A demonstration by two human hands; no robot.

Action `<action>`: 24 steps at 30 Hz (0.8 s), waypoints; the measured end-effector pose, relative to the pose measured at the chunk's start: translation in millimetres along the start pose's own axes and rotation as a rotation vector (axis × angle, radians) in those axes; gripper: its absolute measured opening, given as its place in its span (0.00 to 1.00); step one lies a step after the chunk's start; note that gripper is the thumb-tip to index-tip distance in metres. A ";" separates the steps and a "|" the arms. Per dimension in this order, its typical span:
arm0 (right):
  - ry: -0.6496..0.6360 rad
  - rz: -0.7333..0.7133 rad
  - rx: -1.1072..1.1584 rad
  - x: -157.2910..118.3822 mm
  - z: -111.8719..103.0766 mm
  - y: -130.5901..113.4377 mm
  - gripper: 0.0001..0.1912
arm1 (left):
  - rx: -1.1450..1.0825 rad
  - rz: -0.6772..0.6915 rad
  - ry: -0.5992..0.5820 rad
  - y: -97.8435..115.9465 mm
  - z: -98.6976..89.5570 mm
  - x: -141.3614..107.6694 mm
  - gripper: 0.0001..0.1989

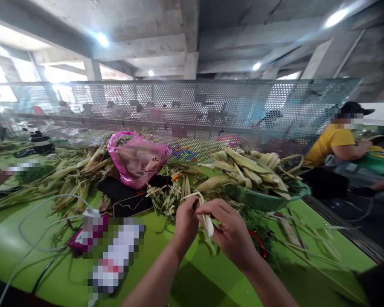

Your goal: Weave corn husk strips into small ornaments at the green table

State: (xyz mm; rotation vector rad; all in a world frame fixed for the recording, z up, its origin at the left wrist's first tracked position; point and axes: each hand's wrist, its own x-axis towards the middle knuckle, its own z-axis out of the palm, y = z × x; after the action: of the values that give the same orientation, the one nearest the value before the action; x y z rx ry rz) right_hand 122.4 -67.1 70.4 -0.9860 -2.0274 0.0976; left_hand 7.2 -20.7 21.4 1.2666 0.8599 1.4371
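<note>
1. The only view is the head camera, worn on the person's head and looking forward and down over the green surface (198,277).
2. Its nearest part is the bottom edge, where both forearms enter; the left hand (188,217) and right hand (228,226) lie close, just below and right of the centre.
3. Farther off, it faces a perforated screen (185,96) across the middle.
4. The wide view also takes in the ceiling (147,19) above.

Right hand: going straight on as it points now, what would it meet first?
Past the pale strip in its fingers, the right hand would likely meet the left hand first; they look almost touching, though depth is unclear.
</note>
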 end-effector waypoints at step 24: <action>0.052 0.572 0.681 4.2 -13.8 27.3 0.11 | -0.521 -0.270 -0.207 14.6 -1.4 2.8 0.15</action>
State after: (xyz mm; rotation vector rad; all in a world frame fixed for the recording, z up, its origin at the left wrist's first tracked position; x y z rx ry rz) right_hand 147.7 -49.4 70.9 -1.0546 -1.4345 0.9836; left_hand 2.7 -21.5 35.6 0.8475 0.4519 1.1853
